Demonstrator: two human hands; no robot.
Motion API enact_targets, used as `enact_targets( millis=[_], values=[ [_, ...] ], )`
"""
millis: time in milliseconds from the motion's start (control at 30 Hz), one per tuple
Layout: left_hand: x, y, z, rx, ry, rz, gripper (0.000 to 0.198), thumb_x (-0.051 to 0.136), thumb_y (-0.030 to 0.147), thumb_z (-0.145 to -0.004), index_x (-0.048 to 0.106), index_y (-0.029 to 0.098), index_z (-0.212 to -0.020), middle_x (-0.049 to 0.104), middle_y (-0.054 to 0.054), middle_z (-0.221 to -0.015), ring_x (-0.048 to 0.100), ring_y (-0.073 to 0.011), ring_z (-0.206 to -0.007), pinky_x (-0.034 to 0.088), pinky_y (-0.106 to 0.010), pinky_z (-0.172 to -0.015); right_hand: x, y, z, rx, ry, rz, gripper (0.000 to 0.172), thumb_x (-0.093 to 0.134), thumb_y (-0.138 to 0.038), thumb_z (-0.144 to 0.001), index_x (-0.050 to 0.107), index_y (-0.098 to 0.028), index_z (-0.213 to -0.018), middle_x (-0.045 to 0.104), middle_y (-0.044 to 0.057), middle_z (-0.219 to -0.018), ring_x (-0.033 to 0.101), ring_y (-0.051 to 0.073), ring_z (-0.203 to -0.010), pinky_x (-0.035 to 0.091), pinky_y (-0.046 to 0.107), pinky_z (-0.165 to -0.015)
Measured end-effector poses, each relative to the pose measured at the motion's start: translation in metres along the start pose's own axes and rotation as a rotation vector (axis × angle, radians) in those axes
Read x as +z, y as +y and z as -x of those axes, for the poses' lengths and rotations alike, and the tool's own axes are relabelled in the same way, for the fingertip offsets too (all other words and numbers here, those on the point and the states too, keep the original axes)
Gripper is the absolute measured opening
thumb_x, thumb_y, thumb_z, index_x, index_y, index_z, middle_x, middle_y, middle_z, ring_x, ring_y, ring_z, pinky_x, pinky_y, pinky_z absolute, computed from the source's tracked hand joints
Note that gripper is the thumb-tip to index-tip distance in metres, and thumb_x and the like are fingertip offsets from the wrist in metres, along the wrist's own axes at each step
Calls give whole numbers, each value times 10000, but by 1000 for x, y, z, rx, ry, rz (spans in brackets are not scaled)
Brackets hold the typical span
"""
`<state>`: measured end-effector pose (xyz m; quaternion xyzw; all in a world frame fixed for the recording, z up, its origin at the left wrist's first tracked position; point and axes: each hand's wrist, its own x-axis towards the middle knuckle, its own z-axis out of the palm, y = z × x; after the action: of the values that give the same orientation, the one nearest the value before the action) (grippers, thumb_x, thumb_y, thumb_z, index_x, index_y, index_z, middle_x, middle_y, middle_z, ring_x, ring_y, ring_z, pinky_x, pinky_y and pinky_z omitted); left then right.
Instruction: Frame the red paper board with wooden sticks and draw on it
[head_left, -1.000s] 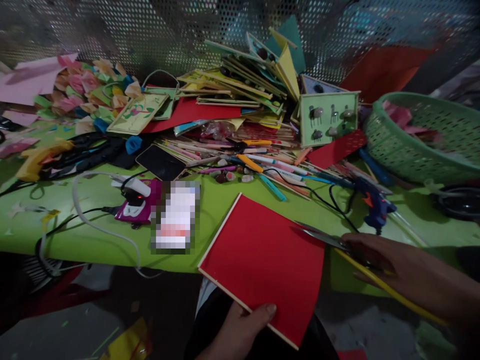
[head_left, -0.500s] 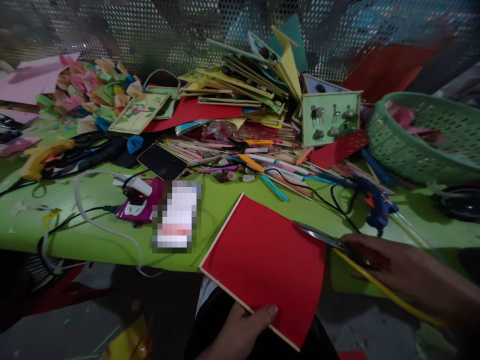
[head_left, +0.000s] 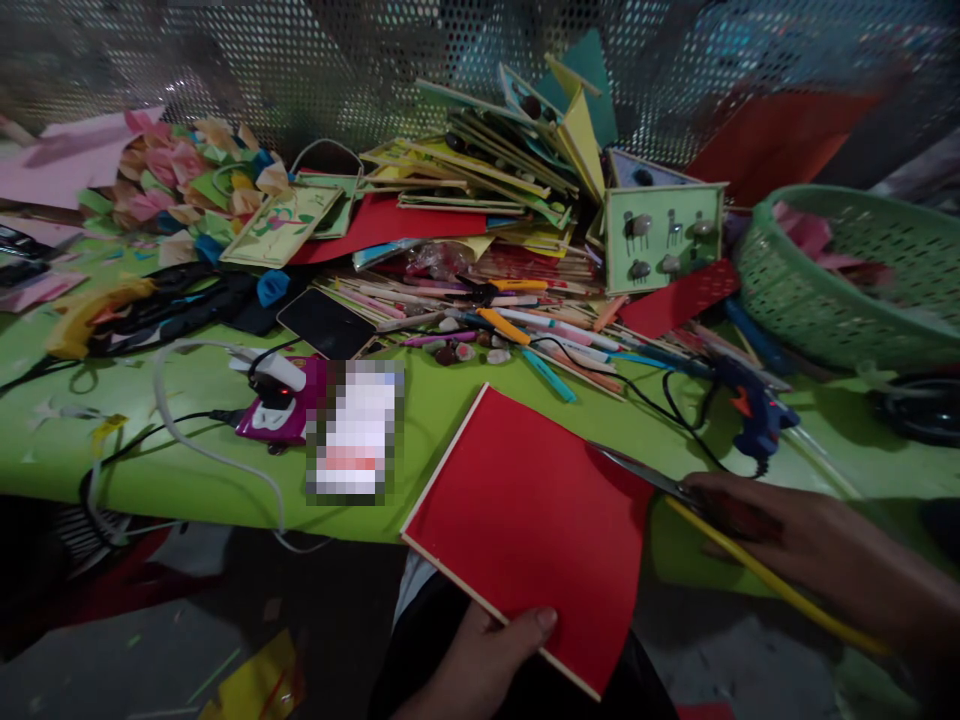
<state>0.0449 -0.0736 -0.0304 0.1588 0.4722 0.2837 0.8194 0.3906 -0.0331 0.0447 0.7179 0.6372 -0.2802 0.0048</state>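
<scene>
My left hand (head_left: 480, 665) pinches the near edge of a red square card (head_left: 532, 520), thumb on top, holding it half off the green table's front edge. My right hand (head_left: 810, 555) is closed on a pair of scissors (head_left: 660, 482) whose blades reach the card's right edge. A thin yellow stick (head_left: 772, 580) runs along under the same hand.
A blue glue gun (head_left: 750, 408) with its black cord lies just beyond the scissors. A green basket (head_left: 847, 275) stands at the right. Pens, sticks and stacked craft cards (head_left: 480, 170) crowd the back. A purple power strip (head_left: 274, 415) with cables sits at the left.
The scissor blades have edged slightly further onto the card's right edge. Both hands and the card stay almost where they were.
</scene>
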Motion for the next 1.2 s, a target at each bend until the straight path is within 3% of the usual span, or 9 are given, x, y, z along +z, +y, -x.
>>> enact_targets(
  millis=[467,833,967,1200],
  values=[
    [-3,-2,-1,-4,-3,31,717,983,561,-594,784,136,-1136,799,-180,-1107,738,-385,-1115,516,-552,-1090,2,4,0,-30,13,-14,541,617,-655,-807,790,-350,-1218,826,32,-1178,796,350,-1001,643,396,-799],
    [-3,-4,1,-17,-31,46,727,996,563,-566,789,146,-1125,808,-168,-1084,737,-398,-1124,503,-586,-1097,6,-2,3,-24,-23,87,554,565,-616,-872,716,-342,-1328,792,45,-1280,775,338,-1082,627,417,-894],
    [-1,-2,2,-25,-39,54,766,999,556,-563,777,150,-1173,809,-168,-1078,746,-395,-1109,507,-590,-1094,5,-8,2,-26,-3,74,546,580,-615,-841,732,-350,-1293,804,38,-1251,781,346,-1057,630,405,-859],
    [0,2,4,-34,-63,57,665,994,530,-590,795,150,-1097,808,-169,-1094,742,-388,-1126,504,-570,-1102,2,-17,3,7,18,-2,514,582,-620,-811,760,-350,-1211,839,34,-1125,801,347,-931,634,403,-751]
  ],
)
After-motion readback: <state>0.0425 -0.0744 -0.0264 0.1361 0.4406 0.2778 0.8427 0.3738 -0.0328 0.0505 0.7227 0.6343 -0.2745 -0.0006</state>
